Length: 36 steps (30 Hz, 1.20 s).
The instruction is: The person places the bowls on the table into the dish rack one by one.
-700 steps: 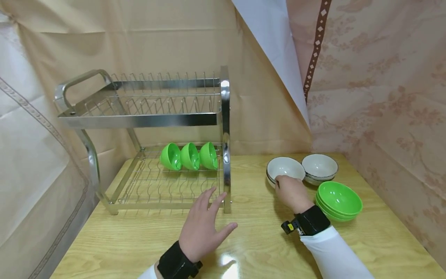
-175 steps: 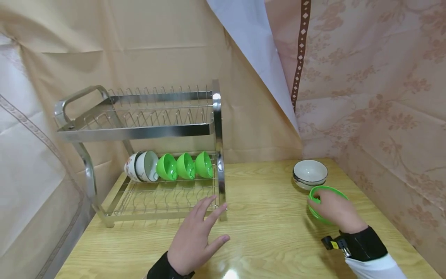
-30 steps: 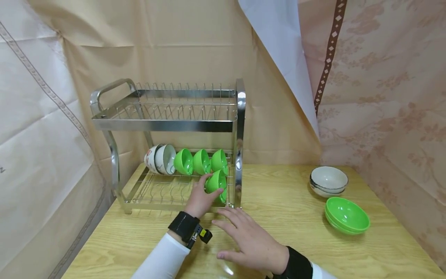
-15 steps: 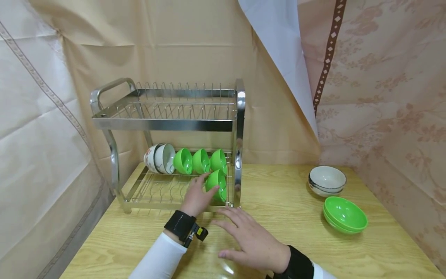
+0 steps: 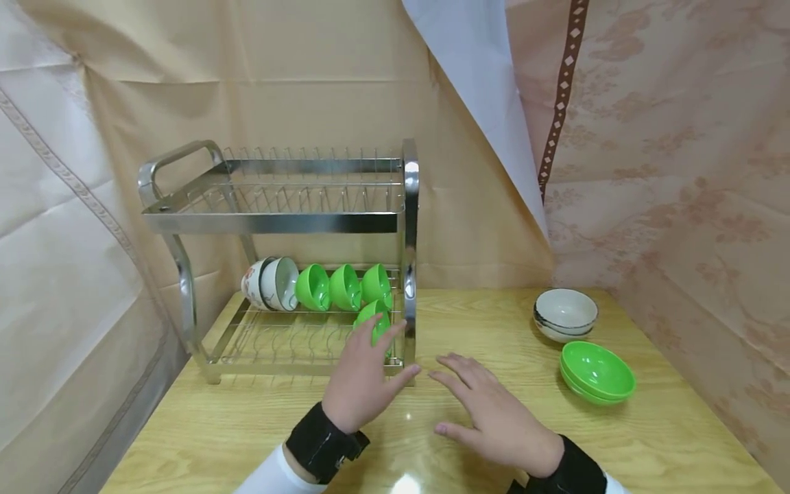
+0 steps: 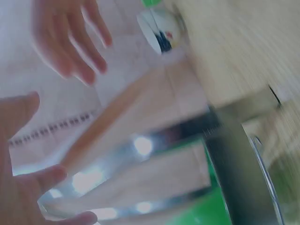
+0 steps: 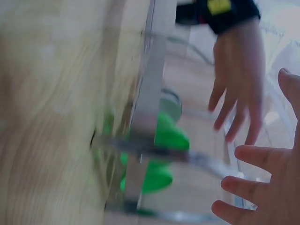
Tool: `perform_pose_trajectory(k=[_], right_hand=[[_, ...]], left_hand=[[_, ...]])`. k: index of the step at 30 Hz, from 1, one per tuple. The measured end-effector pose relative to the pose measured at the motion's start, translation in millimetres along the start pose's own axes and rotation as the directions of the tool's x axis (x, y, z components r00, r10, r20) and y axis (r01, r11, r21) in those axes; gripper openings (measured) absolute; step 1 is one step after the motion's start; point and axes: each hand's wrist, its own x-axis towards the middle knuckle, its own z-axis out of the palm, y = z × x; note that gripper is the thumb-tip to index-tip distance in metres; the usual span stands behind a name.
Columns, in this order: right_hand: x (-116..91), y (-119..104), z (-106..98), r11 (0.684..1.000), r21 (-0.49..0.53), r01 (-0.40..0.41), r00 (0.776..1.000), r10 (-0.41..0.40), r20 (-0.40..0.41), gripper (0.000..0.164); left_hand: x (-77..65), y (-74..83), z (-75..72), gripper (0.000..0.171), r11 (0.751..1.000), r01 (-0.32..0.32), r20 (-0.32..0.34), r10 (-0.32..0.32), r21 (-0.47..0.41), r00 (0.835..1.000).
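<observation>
My left hand (image 5: 361,377), fingers spread, is in front of the dish rack (image 5: 271,223) and holds nothing. Behind its fingertips a green bowl (image 5: 372,317) stands on edge in the lower tier's front row, partly hidden by the hand. Three more green bowls (image 5: 345,288) stand tilted in the back row, left of them two white bowls (image 5: 280,285) with dark rims. My right hand (image 5: 496,418) hovers over the table, fingers extended and holding nothing. In the right wrist view, the left hand (image 7: 241,79) is near the rack, its fingers extended.
On the table (image 5: 469,329) at right stand a stack of white bowls (image 5: 564,312) and, nearer me, a stack of green bowls (image 5: 597,374). The rack's upper tier (image 5: 284,185) has wire dividers. Cloth (image 5: 296,82) hangs behind and at both sides.
My left hand has let go of the front green bowl and drawn back; my right hand has shifted right. Since the oldest frame, two white bowls and one green bowl have joined the rack.
</observation>
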Motion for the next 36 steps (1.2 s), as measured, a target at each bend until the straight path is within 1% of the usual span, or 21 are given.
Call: perform_pose_trajectory(k=[1,3,6,10,16,18,20,22,24,26,29,31,34,36], right_hand=[[-3.8,6.2,-2.7,1.000,-0.005,-0.017,1.000,0.017,-0.010,0.069],[-10.9,17.8,-7.8,0.998,-0.012,-0.055,0.998,0.055,-0.024,0.067],[-19.1,33.0,-12.9,0.995,-0.037,-0.092,0.995,0.090,-0.045,0.067],[-24.7,43.8,-14.2,0.991,-0.064,-0.121,0.991,0.117,-0.064,0.068],[-24.5,46.9,-15.9,0.990,-0.070,-0.123,0.991,0.119,-0.062,0.070],[-24.1,47.9,-17.4,0.986,-0.067,-0.151,0.987,0.146,-0.068,0.071],[-23.8,50.2,-19.4,0.979,-0.061,-0.197,0.978,0.191,-0.089,0.069],[-23.1,53.6,-22.7,0.964,-0.060,-0.259,0.961,0.251,-0.120,0.065],[-23.0,59.4,-28.8,0.945,-0.047,-0.324,0.938,0.314,-0.149,0.058],[-24.7,68.7,-37.0,0.918,-0.042,-0.394,0.909,0.382,-0.168,0.054],[-31.6,89.1,-51.0,0.874,-0.027,-0.484,0.865,0.474,-0.167,0.054],[-38.1,103.7,-58.9,0.839,-0.035,-0.543,0.835,0.534,-0.134,0.055],[-47.4,121.7,-66.3,0.791,-0.045,-0.610,0.792,0.608,-0.044,0.052],[-52.2,130.0,-66.9,0.767,-0.052,-0.639,0.767,0.641,0.020,0.050]], left_hand=[[-3.2,5.1,0.6,0.074,0.999,-0.037,0.004,0.037,0.027,0.999],[-9.3,14.7,1.7,0.075,0.994,-0.096,0.022,0.095,0.046,0.995],[-16.5,25.3,4.4,0.076,0.988,-0.146,0.057,0.143,0.053,0.988],[-22.5,32.1,8.1,0.075,0.985,-0.162,0.080,0.158,0.053,0.984],[-25.2,34.6,14.2,0.074,0.985,-0.164,0.081,0.159,0.060,0.984],[-24.6,35.1,15.7,0.074,0.983,-0.169,0.075,0.165,0.065,0.983],[-23.8,35.7,17.0,0.074,0.982,-0.176,0.070,0.171,0.067,0.983],[-23.7,35.8,17.0,0.073,0.982,-0.176,0.069,0.172,0.069,0.983],[-24.3,35.6,16.4,0.073,0.983,-0.172,0.070,0.167,0.063,0.983],[-24.8,35.9,15.5,0.072,0.985,-0.165,0.075,0.160,0.059,0.984],[-25.1,36.9,14.6,0.072,0.986,-0.156,0.075,0.152,0.050,0.985],[-24.8,37.4,14.3,0.073,0.987,-0.152,0.076,0.148,0.052,0.986],[-24.3,37.5,14.2,0.072,0.987,-0.148,0.079,0.144,0.056,0.987],[-24.5,37.3,14.1,0.073,0.988,-0.145,0.081,0.140,0.061,0.987]])
